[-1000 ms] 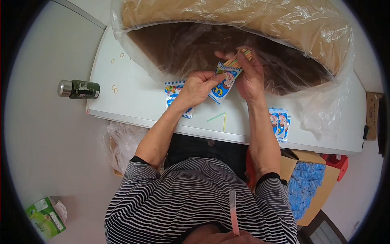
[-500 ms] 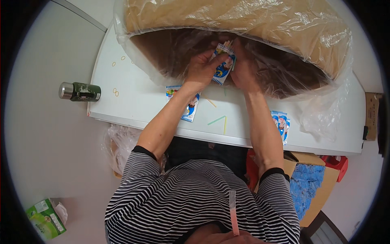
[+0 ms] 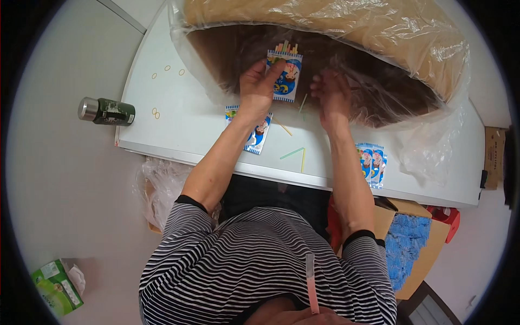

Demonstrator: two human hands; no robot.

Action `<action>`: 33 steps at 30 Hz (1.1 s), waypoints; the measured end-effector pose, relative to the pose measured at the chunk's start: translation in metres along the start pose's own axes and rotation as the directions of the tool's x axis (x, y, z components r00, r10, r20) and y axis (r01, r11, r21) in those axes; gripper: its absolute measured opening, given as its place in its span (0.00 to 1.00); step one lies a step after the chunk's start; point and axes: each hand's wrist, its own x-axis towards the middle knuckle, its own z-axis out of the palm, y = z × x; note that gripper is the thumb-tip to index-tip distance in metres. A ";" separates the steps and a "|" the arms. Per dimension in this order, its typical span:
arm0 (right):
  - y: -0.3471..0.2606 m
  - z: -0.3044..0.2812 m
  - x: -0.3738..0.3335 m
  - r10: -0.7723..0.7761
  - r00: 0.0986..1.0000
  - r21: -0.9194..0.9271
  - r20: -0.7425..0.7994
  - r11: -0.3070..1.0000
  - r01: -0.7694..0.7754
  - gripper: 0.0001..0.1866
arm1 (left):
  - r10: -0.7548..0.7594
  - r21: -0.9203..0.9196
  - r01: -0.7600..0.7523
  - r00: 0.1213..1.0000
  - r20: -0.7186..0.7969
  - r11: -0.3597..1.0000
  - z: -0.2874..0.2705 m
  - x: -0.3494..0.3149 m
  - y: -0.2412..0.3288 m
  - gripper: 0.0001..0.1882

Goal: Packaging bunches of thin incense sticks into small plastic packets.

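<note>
In my left hand [image 3: 255,92] is a blue-and-white packet [image 3: 291,78], pinched with the thumb across its front. Several thin pastel sticks [image 3: 287,47] poke out of its open top. My right hand [image 3: 335,96] is apart from the packet, to its right, with bent, separated fingers and nothing visible in them. A thin green stick [image 3: 303,103] is between the two hands. Beneath my left forearm lie similar packets [image 3: 258,135], partly covered. More packets [image 3: 374,161] overlap beside my right forearm. Loose green [image 3: 292,153], yellow [image 3: 303,161] and orange sticks [image 3: 284,128] rest on the white table [image 3: 206,141].
A large cardboard box in clear plastic [image 3: 325,13] opens toward me beyond my hands. Several rubber bands [image 3: 156,113] lie at the left, near a green bottle [image 3: 114,111]. Below the table's right edge stands a carton with blue material [image 3: 409,246]; a green tissue pack [image 3: 57,287] is lower left.
My right hand has come away from the packet and moved right. My left hand has shifted the packet left and turned it more upright, showing its front and the sticks.
</note>
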 end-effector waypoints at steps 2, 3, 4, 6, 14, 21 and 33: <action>-0.009 0.000 -0.023 -0.188 0.976 -0.360 0.110 0.908 0.216 0.11 | -0.014 -0.004 0.014 1.000 -0.019 1.000 -0.003 -0.008 0.009 0.09; -0.013 0.001 -0.030 -0.192 0.975 -0.360 0.111 0.907 0.219 0.11 | 0.001 0.058 0.001 1.000 -0.026 0.998 -0.003 -0.013 0.014 0.09; -0.016 0.003 -0.037 -0.130 0.982 -0.287 0.134 0.944 0.164 0.12 | 0.017 0.120 -0.013 0.999 -0.033 0.993 -0.002 -0.019 0.017 0.09; -0.022 0.004 -0.045 -0.075 0.983 -0.214 0.166 0.970 0.111 0.13 | 0.021 0.150 -0.020 1.000 -0.006 0.988 0.003 -0.029 0.015 0.09; -0.035 -0.019 -0.086 -0.169 0.922 -0.488 0.347 0.807 0.332 0.08 | 0.004 0.104 -0.027 0.977 0.214 0.994 0.010 -0.068 0.006 0.18; -0.020 -0.071 -0.114 -0.192 0.934 -0.591 0.302 0.731 0.341 0.06 | -0.140 0.516 -0.078 0.918 0.370 0.853 0.004 -0.094 -0.026 0.22; -0.044 -0.084 -0.146 -0.109 0.969 -0.495 0.221 0.844 0.207 0.07 | -0.125 0.388 -0.008 0.940 0.317 0.921 0.035 -0.124 -0.030 0.12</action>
